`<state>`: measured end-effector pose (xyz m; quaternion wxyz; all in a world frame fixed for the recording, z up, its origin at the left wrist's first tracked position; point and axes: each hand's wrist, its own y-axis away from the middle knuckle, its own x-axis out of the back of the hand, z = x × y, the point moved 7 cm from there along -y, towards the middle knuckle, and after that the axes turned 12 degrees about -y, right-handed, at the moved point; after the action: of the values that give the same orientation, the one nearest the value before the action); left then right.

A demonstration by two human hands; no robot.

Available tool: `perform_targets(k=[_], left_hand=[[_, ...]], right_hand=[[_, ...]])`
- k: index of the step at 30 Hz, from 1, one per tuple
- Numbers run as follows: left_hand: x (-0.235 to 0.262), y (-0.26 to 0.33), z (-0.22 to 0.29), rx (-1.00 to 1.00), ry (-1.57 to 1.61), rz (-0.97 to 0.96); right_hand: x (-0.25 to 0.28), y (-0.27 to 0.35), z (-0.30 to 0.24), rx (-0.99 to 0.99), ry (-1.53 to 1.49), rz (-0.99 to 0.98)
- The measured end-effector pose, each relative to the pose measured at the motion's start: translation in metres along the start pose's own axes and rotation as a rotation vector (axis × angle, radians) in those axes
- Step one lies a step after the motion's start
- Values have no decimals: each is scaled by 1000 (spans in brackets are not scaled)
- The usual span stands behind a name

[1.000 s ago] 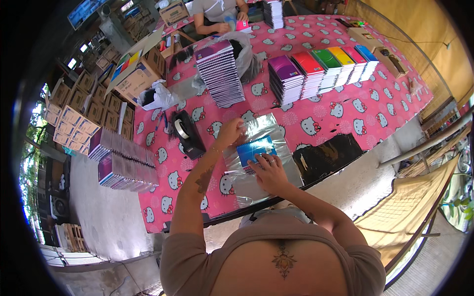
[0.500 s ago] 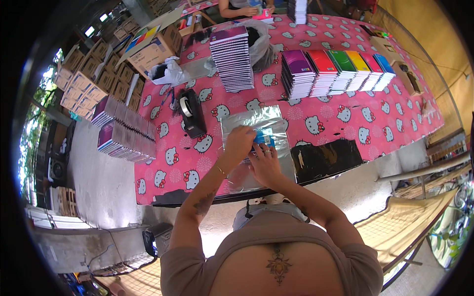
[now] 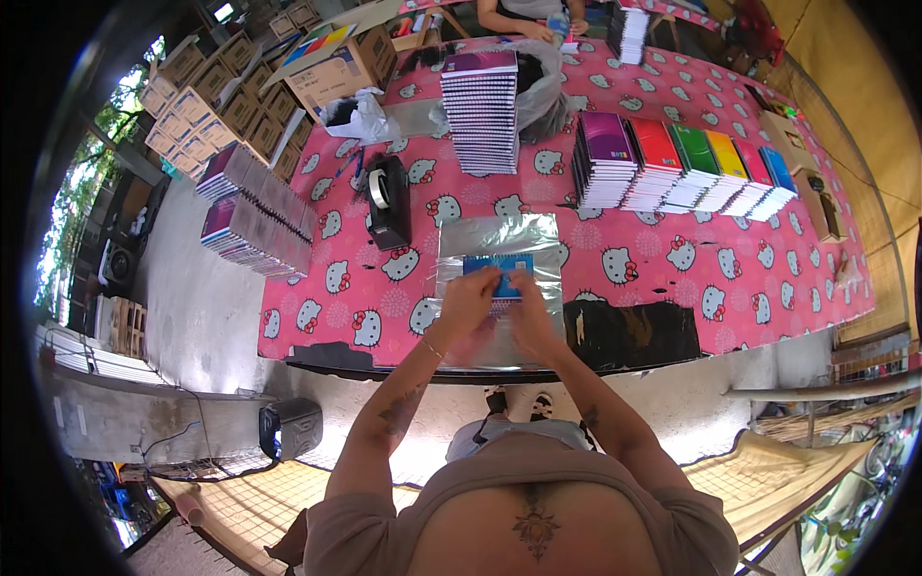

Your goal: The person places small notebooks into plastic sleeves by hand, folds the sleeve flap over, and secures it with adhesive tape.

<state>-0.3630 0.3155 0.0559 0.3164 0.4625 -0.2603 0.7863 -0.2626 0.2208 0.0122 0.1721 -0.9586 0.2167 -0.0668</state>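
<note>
A small blue spiral notebook [image 3: 512, 264] lies crosswise over shiny clear plastic sheets [image 3: 495, 231] near the table's front edge. Its coil edge faces away from me. My left hand [image 3: 469, 300] grips the notebook, fingers bent over its left and middle part. On the other side my right hand [image 3: 534, 315] pinches it near its right end. The fingers of both hands almost meet, and they hide the notebook's lower edge. Pinkish, blurred material shows beneath the hands; I cannot make out what it is.
A black tape dispenser [image 3: 388, 206] stands left of the plastic. Behind are a tall notebook stack [image 3: 480, 115] and a row of coloured notebook stacks [image 3: 656, 158]. Wrapped notebooks [image 3: 252, 226] stand at the left, near cardboard boxes [image 3: 216, 106]. Across the table, another person [image 3: 528, 17] handles something.
My hands have drawn slightly toward me, and the right fingers have gone from lying flat to pinching. More of the blue notebook shows, now squared across the plastic. The whole view has shifted.
</note>
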Motion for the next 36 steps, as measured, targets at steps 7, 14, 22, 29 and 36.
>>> perform_targets(k=[7, 14, 22, 29, 36], left_hand=[[-19, 14, 17, -183, -339, 202], [-21, 17, 15, -179, -314, 236], [18, 63, -50, 86, -292, 279], [113, -2, -239, 589, 472, 478], [78, -24, -251, 477, 928, 436]], right_hand=[[79, -49, -35, 233, 640, 133], [-1, -9, -41, 334, 961, -304], [-7, -8, -41, 284, 1075, -426], [-8, -7, -47, 327, 1027, -398], [-4, -8, -50, 283, 1010, -384]])
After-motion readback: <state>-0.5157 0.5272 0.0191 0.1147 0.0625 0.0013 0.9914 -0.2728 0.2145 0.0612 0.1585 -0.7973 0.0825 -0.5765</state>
